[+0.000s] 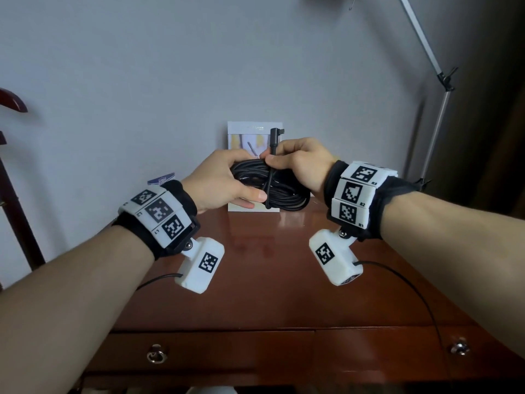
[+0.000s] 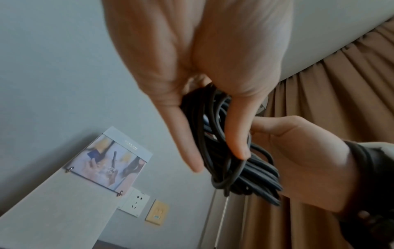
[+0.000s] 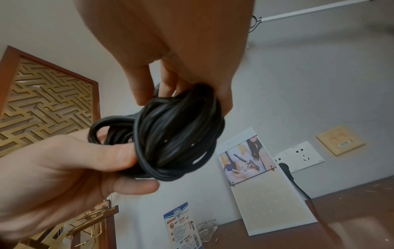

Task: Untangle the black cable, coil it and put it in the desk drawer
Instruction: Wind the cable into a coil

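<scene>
The black cable (image 1: 287, 191) is gathered into a coil of several loops and held above the back of the desk. My left hand (image 1: 224, 183) grips the coil's left side, thumb on top and fingers underneath; the left wrist view shows the black cable (image 2: 226, 151) between thumb and fingers. My right hand (image 1: 298, 163) pinches the cable's free end, which wraps once across the coil, and its angled plug (image 1: 276, 135) sticks up above the fingers. In the right wrist view the coil (image 3: 177, 134) fills the centre. The desk drawer (image 1: 199, 354) with its ring pull (image 1: 155, 356) is closed, below the front edge.
The glossy brown desk (image 1: 270, 280) stands against a grey wall. A standing calendar card (image 1: 250, 132) leans on the wall behind my hands. A metal lamp arm (image 1: 437, 115) rises at right. A second drawer knob (image 1: 459, 348) sits at lower right. Wall sockets (image 3: 302, 155) are behind.
</scene>
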